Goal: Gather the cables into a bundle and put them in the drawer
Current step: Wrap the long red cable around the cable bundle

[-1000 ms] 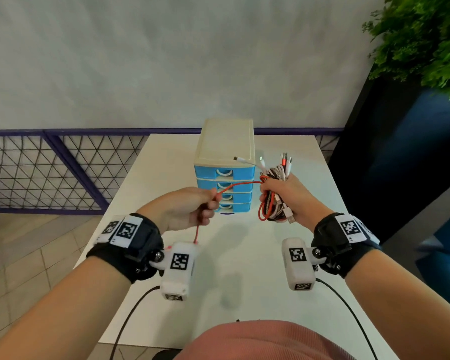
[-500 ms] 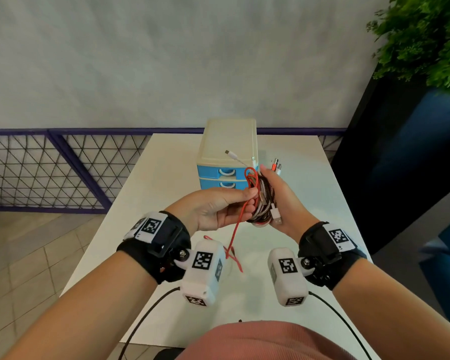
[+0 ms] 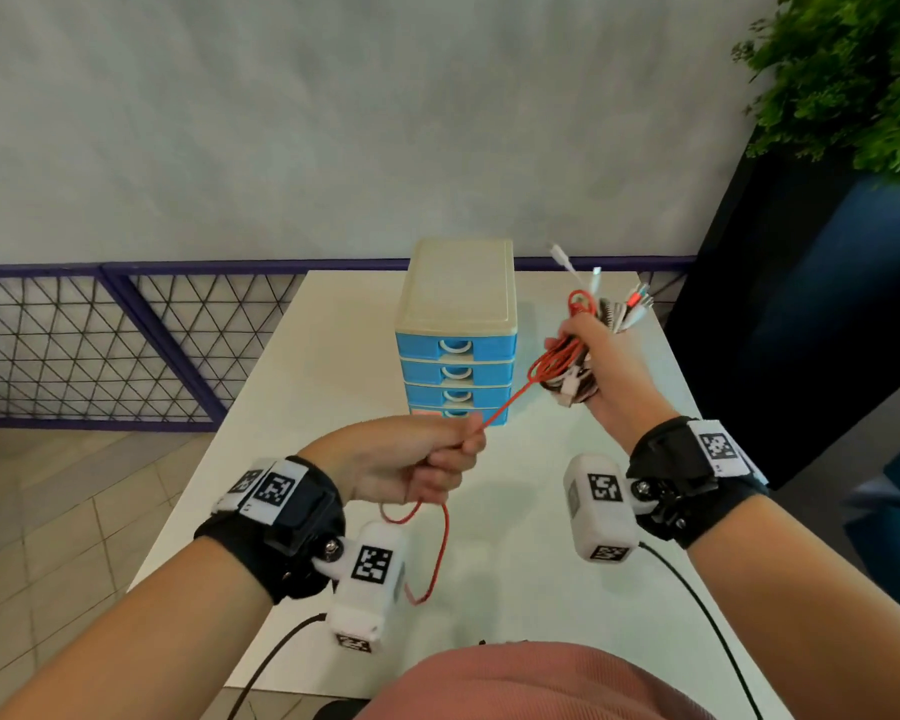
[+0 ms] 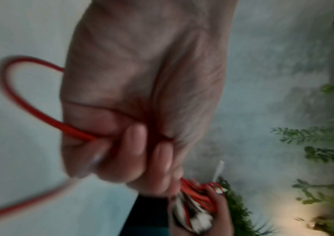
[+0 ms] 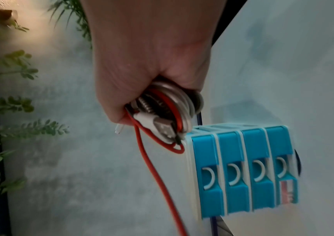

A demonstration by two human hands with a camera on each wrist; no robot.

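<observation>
My right hand (image 3: 591,356) grips a coiled bundle of cables (image 3: 567,371), held up to the right of the drawer unit (image 3: 455,330); plugs stick out above the fist. In the right wrist view the cable bundle (image 5: 168,110) shows white, red and braided loops. A red cable (image 3: 505,405) runs taut from the bundle down to my left hand (image 3: 437,457), which grips it in a fist. Its loose tail (image 3: 437,553) hangs below that hand. In the left wrist view the red cable (image 4: 30,105) loops out of my left fingers (image 4: 135,151). All blue drawers are closed.
The drawer unit, cream with several blue drawers (image 5: 242,172), stands at the far middle of the white table (image 3: 515,563). A purple mesh railing (image 3: 100,345) runs behind and to the left. A dark planter with a green plant (image 3: 842,85) stands to the right.
My hands have drawn apart: the right hand lifted the bundle up and to the right, the left hand slid back along the red cable, which is now pulled taut.
</observation>
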